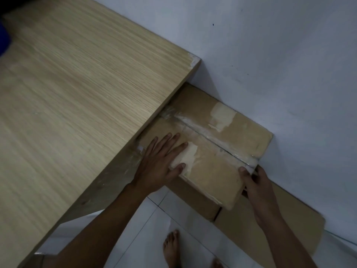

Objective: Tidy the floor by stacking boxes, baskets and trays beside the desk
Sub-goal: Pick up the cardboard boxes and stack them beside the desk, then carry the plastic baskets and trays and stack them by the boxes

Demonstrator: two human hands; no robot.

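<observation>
Seating cardboard box (212,144) on stack beside counter (77,93): left hand (160,161) flat on top, right hand (255,188) grasping corner; next square it to wall (270,55).

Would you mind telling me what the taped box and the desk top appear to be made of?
The box looks like plain brown cardboard: matte, with glossy clear tape along its centre seam and torn pale label patches. The desk top shows a light oak grain, probably laminate over board, since its corner is chipped white.

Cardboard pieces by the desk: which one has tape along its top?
The top box, under both hands; the flat cardboard below it is bare.
</observation>
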